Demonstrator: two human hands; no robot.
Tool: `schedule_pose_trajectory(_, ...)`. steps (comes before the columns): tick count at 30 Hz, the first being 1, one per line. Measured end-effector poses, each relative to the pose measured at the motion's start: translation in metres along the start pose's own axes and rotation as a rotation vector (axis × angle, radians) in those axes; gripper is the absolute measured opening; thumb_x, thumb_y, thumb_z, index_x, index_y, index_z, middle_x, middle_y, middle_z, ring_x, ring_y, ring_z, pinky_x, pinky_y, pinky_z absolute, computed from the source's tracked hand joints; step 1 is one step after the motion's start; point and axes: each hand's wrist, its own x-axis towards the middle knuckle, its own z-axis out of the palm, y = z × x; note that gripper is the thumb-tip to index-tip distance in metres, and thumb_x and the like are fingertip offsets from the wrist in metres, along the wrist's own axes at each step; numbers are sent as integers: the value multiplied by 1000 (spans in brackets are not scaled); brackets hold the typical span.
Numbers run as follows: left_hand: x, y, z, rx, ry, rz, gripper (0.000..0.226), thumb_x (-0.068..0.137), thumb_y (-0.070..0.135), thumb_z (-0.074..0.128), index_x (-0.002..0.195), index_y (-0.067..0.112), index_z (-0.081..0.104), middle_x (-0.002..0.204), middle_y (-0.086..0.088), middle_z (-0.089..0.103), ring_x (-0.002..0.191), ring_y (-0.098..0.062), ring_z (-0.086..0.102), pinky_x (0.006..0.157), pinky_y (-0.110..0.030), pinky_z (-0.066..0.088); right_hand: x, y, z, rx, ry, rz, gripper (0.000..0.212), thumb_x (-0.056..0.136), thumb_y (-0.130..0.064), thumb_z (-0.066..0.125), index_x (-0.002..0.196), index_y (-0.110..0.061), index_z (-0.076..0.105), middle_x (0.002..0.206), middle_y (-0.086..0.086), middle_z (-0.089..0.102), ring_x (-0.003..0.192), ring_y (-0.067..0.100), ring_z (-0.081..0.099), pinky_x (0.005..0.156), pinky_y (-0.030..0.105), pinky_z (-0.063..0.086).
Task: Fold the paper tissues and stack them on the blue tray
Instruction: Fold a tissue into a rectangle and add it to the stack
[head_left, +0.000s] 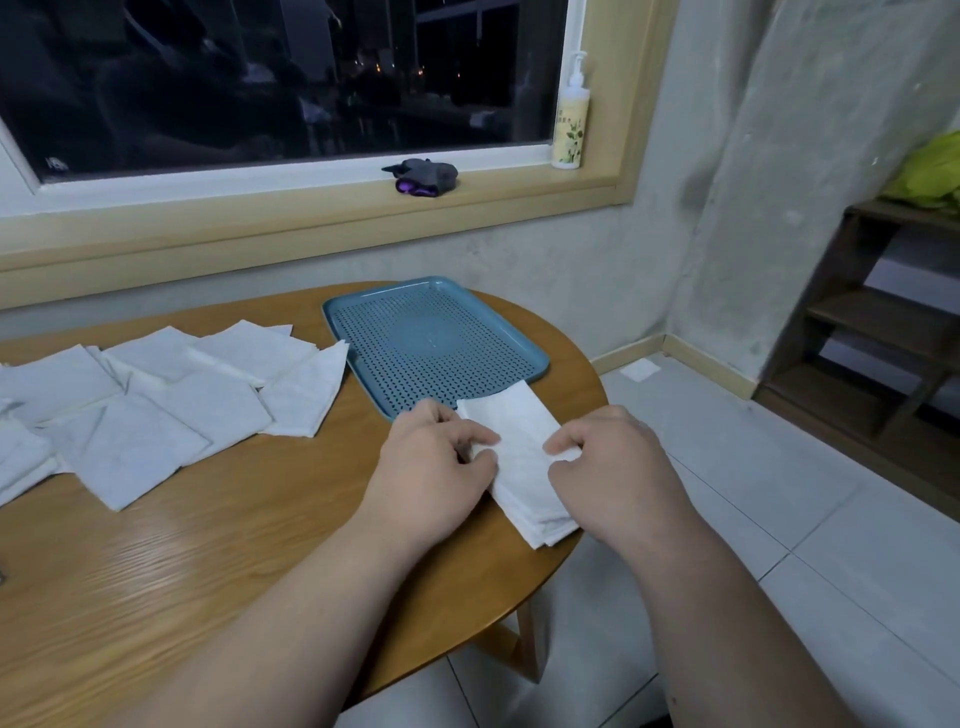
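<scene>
Fingertips (477, 437) of the left hand (431, 467) and right hand (618, 462) are curled nearly closed, and a long edge of the half-folded tissue (522, 460) is pinched by each. Beyond them, its far end reaches the blue tray (332, 312). The edges are best aligned before any crease is pressed.

The rectangular plastic tray (435, 338) is blue, dotted with small holes; the folded paper tissue (522, 462) is white; the round wooden table (156, 561) shows orange-brown grain.
</scene>
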Motion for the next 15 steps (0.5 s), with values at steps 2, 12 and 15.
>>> schedule_pose_trajectory(2,0,0,-3,2,41,21,13,86,27,72,97,31,78,96,14,44,102,-9,44,91,-24,40,-2,-4,-1,-10,58,-36,28,83,-15,59,101,-33,71,121,-16,50,114,10,44,103,36,42)
schedule_pose_trajectory(12,-39,-39,-80,35,132,9,13,87,31,71,98,38,69,106,20,43,98,10,46,82,-8,34,-22,-68,32,2,96,-421,24,91,-28,59,113,-33,66,114,-17,51,113,6,41,101,29,41)
schedule_pose_trajectory(15,-55,-67,-114,160,140,-58,12,88,34,68,98,41,66,106,23,44,99,5,48,80,-6,34,-27,-99,55,32,32,-493,23,92,-30,58,113,-33,66,113,-15,53,112,7,42,101,29,41)
